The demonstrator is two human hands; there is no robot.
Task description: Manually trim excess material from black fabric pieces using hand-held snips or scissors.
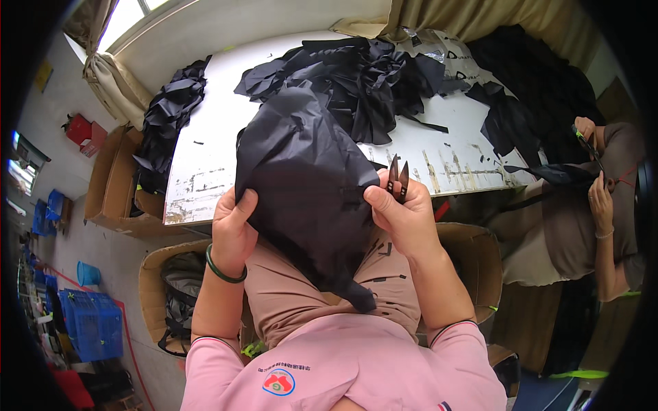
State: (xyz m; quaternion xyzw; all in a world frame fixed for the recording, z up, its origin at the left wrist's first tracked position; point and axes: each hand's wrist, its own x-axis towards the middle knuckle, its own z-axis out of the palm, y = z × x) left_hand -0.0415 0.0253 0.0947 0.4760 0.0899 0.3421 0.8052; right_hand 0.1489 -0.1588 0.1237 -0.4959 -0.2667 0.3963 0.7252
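A piece of thin black fabric is stretched between my two hands above my lap, its lower end hanging in a narrow strip. My left hand pinches its left edge, thumb on top. At the right edge my right hand grips the cloth between thumb and fingers. That same hand also keeps a pair of dark thread snips, blades pointing up and apart. Small black scraps lie on my trousers.
Black fabric pieces are heaped on the worn white table. Cardboard boxes stand at left and beside my legs, one holding a grey backpack. At right a co-worker handles black cloth. Blue crates stand on the floor.
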